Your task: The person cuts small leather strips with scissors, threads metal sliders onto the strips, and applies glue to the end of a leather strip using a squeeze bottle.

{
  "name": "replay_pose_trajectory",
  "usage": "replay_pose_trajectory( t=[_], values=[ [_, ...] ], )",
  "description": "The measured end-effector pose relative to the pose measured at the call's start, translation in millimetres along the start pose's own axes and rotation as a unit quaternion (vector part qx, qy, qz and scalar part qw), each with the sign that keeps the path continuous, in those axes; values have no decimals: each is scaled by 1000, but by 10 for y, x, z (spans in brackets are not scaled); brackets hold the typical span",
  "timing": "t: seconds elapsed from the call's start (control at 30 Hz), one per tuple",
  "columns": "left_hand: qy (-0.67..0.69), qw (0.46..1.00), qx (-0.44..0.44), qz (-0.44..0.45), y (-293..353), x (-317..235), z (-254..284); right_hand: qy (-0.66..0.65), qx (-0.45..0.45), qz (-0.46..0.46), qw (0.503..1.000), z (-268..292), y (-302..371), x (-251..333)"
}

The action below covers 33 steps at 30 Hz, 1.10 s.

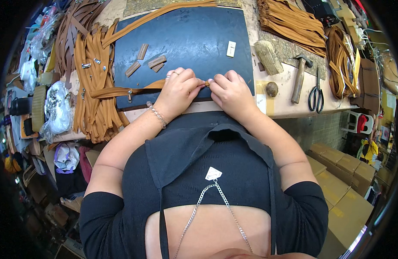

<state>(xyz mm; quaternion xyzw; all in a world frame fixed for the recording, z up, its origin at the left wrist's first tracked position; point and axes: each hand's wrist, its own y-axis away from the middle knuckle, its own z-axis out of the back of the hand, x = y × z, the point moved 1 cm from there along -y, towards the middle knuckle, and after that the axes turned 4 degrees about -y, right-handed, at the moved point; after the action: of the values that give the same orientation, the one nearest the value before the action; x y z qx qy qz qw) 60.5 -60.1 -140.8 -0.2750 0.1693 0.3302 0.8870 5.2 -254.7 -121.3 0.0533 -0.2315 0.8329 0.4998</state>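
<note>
Near the front edge of a dark board [186,43], my two hands meet at the end of a tan zipper [112,92]. My left hand [179,88] pinches it between thumb and fingers, with the strip running out leftward beneath the hand. Fingertips of my right hand [231,90] are closed on the same end, almost touching the left ones. A small tan bit of the strip shows between them; its details are too small to make out. A silver slider [130,96] sits on the zipper left of my hand. Short brown strip pieces [157,61] lie farther up the board.
Many tan zippers [93,77] are heaped at the left, with bundles [292,23] at the far right. A worn wooden block [268,57], a hammer [299,82] and black scissors [316,97] lie right of the board. A pale small block [231,48] rests on it. Cardboard boxes [345,207] stand below right.
</note>
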Motion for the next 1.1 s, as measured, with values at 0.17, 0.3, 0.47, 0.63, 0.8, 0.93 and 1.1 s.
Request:
replay_pose_trajectory(
  t=[0.17,0.3,0.47,0.63,0.8,0.93,1.1],
  values=[
    [-33,998,25,-40,11,6,36,37,24,-9,999,116,67,-28],
    [-65,994,36,-81,24,8,21,-80,-33,-77,993,61,130,-176],
    [-90,990,25,-108,50,15,-15,-97,-32,-150,983,61,68,-127],
    [-49,994,8,-96,54,23,-11,-151,15,-179,972,97,5,-153],
    [-25,995,-12,-93,42,32,-12,-172,26,-200,964,102,3,-160],
    [-15,996,-12,-87,38,32,-3,-139,5,-162,977,94,-23,-83],
    [14,999,-13,-32,14,12,12,-122,25,-140,982,60,-51,-28]
  ],
)
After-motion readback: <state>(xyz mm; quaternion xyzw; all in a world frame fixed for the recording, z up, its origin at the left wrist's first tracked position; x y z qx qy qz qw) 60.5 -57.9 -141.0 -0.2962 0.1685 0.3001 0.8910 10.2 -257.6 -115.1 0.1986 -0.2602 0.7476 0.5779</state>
